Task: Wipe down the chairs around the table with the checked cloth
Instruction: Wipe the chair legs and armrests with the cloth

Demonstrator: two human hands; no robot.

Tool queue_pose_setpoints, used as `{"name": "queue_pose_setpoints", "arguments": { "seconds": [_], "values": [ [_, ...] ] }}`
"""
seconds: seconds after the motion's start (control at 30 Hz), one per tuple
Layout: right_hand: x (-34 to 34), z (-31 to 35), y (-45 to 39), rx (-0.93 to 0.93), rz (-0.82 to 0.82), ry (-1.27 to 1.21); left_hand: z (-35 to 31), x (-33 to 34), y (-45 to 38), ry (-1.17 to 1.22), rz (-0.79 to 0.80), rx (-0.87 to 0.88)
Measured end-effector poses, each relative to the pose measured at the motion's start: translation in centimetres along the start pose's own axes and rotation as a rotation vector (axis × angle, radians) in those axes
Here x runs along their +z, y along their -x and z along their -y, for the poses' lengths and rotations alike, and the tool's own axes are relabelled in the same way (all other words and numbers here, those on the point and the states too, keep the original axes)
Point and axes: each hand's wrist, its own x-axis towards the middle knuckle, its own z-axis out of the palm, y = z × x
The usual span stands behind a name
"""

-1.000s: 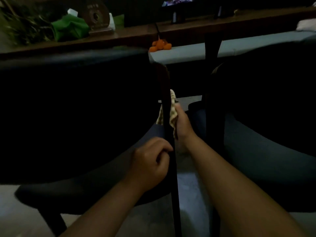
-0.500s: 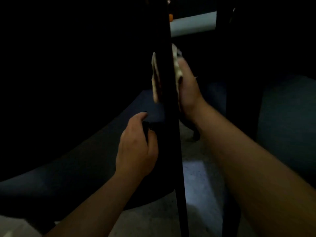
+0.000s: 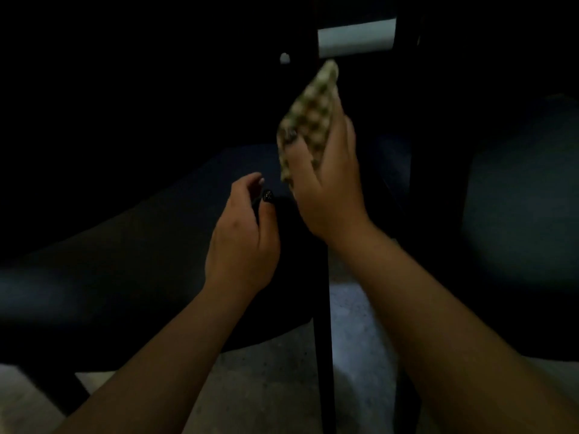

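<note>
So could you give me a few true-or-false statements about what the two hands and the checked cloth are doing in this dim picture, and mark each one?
1. The right hand holds the cream-and-green checked cloth. True.
2. The left hand also grips the cloth. False: it sits lower and to the left, apart from the cloth, fingers loosely curled.
3. The cloth lies flat on the dark blue chair seat. False: it is held up above the seat, in front of the thin black upright chair post.
4. A pale speckled floor shows below the forearms. True.
5. The scene is brightly lit. False: most of it is very dark, and the chair backs barely show.
</note>
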Motion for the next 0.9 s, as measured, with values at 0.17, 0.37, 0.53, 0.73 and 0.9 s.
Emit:
{"name": "queue_pose_setpoints", "arguments": {
  "seconds": [0.17,0.37,0.53,0.73,0.9],
  "values": [
    [0.0,1.2,-4.0,0.023,0.016,-0.096,-0.1,-0.2,0.0,-0.017,0.009,0.033],
    [0.6,-1.3,4.4,0.201,0.000,0.046,0.0,-0.2,0.1,0.011,-0.009,0.033],
    [0.0,0.1,0.4,0.156,0.023,-0.140,-0.4,-0.6,-0.2,-0.052,0.096,0.052],
    [0.5,-2.9,5.2,0.388,-0.052,-0.389,-0.5,-0.4,0.3,-0.130,0.143,0.139],
    [1.0,-8.3,16.2,0.663,-0.071,-0.268,-0.2,-0.3,0.3,-0.158,0.189,0.235]
  ]
}}
